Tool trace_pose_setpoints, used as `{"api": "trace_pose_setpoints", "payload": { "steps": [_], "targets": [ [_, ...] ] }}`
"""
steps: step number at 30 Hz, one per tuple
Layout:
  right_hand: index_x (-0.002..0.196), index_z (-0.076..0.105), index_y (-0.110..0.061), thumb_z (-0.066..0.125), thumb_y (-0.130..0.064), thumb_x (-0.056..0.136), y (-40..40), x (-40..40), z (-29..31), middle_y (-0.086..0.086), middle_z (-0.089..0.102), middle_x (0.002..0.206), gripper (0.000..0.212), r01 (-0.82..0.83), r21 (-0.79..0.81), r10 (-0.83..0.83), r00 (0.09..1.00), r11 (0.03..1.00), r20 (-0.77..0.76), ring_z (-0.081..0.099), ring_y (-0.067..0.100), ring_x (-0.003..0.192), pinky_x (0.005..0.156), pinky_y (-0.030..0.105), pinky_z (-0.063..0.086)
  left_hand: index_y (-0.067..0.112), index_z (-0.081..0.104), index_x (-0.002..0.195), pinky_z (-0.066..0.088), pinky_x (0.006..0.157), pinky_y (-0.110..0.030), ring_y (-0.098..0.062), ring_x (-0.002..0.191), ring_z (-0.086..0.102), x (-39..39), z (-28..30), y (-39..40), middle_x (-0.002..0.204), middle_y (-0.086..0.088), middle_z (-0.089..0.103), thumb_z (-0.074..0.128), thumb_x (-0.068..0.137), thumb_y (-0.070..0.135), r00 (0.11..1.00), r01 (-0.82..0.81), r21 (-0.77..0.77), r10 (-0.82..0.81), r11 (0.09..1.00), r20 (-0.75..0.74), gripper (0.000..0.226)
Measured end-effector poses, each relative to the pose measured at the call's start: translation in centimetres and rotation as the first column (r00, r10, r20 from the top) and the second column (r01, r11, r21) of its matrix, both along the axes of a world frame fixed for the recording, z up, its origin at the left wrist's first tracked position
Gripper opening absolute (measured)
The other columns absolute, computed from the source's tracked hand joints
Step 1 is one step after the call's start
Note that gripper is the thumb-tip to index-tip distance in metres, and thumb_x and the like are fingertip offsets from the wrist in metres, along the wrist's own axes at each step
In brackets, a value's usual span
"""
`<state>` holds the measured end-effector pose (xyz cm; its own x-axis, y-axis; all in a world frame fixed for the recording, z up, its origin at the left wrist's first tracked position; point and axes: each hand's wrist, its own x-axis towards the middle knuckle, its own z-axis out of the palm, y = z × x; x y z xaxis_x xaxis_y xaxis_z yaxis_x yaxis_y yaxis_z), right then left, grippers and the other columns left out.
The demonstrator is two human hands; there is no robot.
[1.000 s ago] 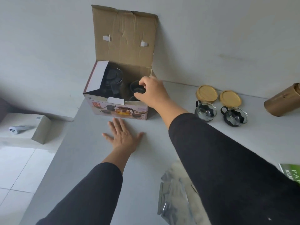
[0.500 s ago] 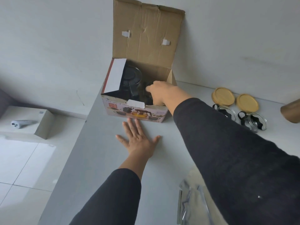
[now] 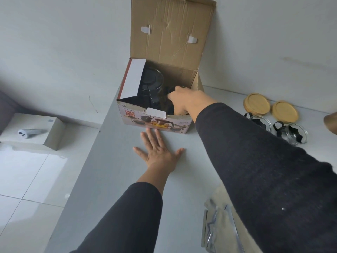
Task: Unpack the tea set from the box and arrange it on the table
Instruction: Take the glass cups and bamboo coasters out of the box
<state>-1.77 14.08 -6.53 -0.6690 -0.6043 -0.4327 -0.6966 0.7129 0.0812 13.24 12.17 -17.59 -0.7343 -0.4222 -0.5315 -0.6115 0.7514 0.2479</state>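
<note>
One hand (image 3: 184, 100) (right) inside box (image 3: 156, 123)

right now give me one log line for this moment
left hand: flat on table | right hand: in box, grip unclear | teapot: in box | two cups, two coasters: out

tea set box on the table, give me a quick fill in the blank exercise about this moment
1. The right hand reaches into the ___.
2. The left hand lies ___ on the table.
3. Beside the wooden coasters stand ___ glass cups.

Missing words: box; flat; two
</note>
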Motion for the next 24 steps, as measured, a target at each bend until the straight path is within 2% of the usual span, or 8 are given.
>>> {"api": "trace_pose_setpoints", "payload": {
  "steps": [5, 10, 16, 19, 24],
  "targets": [
    [0.137, 0.039, -0.020, 0.067, -0.017, 0.080, -0.2, -0.4, -0.3, 0.014, 0.042, 0.130, 0.063, -0.043, 0.066, 0.044, 0.999, 0.997, -0.011, 0.051, 0.035, 0.111, 0.066, 0.036, 0.038, 0.015, -0.039, 0.134, -0.021, 0.099, -0.064, -0.028, 0.119, -0.050, -0.1, 0.1, 0.0, 0.139, -0.008, -0.049, 0.017, 0.075, 0.083, 1.000, -0.002, 0.004, 0.002, 1.000, 0.010, 0.106],
    [0.141, 0.032, -0.024, 0.066, -0.020, 0.080, -0.4, -0.8, -0.7, 0.014, 0.042, 0.138, 0.069, -0.135, 0.189, 0.141, 0.990, 0.973, -0.020, 0.054, 0.035, 0.109, 0.067, 0.035, 0.043, 0.016, -0.037, 0.135, -0.022, 0.099, -0.063, -0.028, 0.126, -0.046, 0.1, 0.7, 0.0, 0.140, -0.008, -0.048, 0.019, 0.076, 0.082, 1.000, -0.001, 0.023, 0.001, 1.000, 0.001, 0.105],
    [0.141, 0.033, -0.021, 0.060, -0.011, 0.084, -0.7, -1.2, -1.3, 0.014, 0.044, 0.137, 0.064, -0.209, 0.289, 0.222, 0.975, 0.934, -0.013, 0.051, 0.036, 0.116, 0.083, 0.039, 0.047, 0.015, -0.038, 0.134, -0.021, 0.100, -0.064, -0.030, 0.128, -0.044, 0.1, 1.1, -0.1, 0.141, -0.009, -0.046, 0.019, 0.077, 0.082, 1.000, 0.003, 0.035, -0.004, 0.999, 0.004, 0.104],
    [0.139, 0.037, -0.020, 0.058, -0.010, 0.085, -0.8, -1.4, -1.5, 0.012, 0.046, 0.137, 0.059, -0.183, 0.289, 0.183, 0.983, 0.940, 0.027, 0.049, 0.035, 0.118, 0.094, 0.041, 0.047, 0.016, -0.039, 0.133, -0.021, 0.099, -0.063, -0.030, 0.127, -0.044, 0.1, 1.1, -0.1, 0.141, -0.008, -0.046, 0.019, 0.077, 0.082, 1.000, -0.002, 0.039, 0.002, 0.999, 0.000, 0.104],
    [0.137, 0.041, -0.023, 0.061, -0.005, 0.082, -0.5, -1.3, -0.8, 0.011, 0.048, 0.134, 0.061, -0.203, 0.231, 0.200, 0.979, 0.952, 0.033, 0.050, 0.034, 0.117, 0.092, 0.045, 0.049, 0.016, -0.040, 0.132, -0.021, 0.099, -0.064, -0.030, 0.128, -0.044, 0.1, 0.8, -0.2, 0.141, -0.008, -0.046, 0.019, 0.077, 0.082, 1.000, -0.007, 0.024, 0.008, 1.000, -0.009, 0.104]
  ]
}}
